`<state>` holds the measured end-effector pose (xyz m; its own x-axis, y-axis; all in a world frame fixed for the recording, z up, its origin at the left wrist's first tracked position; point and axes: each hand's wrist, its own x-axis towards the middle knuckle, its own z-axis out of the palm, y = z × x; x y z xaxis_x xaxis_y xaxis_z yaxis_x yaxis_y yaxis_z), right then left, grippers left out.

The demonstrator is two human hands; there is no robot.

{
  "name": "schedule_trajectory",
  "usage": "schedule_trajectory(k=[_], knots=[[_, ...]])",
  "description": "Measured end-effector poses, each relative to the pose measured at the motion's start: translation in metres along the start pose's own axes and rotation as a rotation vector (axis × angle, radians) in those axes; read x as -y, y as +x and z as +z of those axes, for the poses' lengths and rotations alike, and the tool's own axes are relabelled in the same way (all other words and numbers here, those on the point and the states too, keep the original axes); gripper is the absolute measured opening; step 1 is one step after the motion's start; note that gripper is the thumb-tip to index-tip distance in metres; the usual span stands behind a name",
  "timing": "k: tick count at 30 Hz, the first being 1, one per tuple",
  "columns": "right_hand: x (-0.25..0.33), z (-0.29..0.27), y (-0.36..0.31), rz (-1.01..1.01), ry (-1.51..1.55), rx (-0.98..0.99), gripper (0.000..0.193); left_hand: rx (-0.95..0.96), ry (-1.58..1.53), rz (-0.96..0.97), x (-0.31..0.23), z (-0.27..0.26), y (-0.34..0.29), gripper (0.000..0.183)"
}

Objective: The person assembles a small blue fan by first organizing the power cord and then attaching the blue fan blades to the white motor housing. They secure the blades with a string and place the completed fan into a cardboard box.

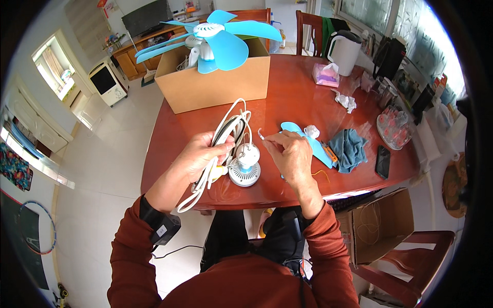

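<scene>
- White cord [237,122], looped in a bundle, is above the front part of the red table [292,95].
- Left hand [201,155] is closed around the bundle.
- Right hand [294,156] has thumb and forefinger pinched on a small pale piece [261,134], too small to identify.
- Fan motor [244,174], white with a blue collar, stands upright between the hands.

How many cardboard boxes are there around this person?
2 in view. One box stands on the table, with blue fan blades at its top; the other box is at lower right, by a wooden chair. More could be hidden under the table.
</scene>
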<state>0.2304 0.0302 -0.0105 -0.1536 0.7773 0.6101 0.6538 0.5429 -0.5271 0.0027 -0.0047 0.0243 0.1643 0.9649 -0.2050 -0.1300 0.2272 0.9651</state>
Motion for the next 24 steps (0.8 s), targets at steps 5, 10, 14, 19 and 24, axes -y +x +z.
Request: schedule_trajectory(k=[5,10,14,19,24], knots=[[0.001,-0.007,0.001,-0.106,-0.125,0.074,0.005,0.007,0.018,0.000,-0.001,0.001,0.000,0.020],[0.005,-0.016,0.005,-0.207,-0.247,0.125,0.002,0.054,-0.050,-0.025,0.001,0.000,-0.002,0.022],[0.007,-0.021,0.009,-0.308,-0.307,0.163,0.004,0.055,-0.020,-0.027,0.002,0.000,-0.002,0.023],[0.010,-0.018,0.014,-0.315,-0.317,0.198,0.003,0.068,-0.017,-0.019,0.001,0.002,-0.003,0.026],[0.020,-0.009,0.014,-0.281,-0.192,0.181,0.006,0.054,-0.068,-0.063,0.000,0.004,-0.007,0.027]])
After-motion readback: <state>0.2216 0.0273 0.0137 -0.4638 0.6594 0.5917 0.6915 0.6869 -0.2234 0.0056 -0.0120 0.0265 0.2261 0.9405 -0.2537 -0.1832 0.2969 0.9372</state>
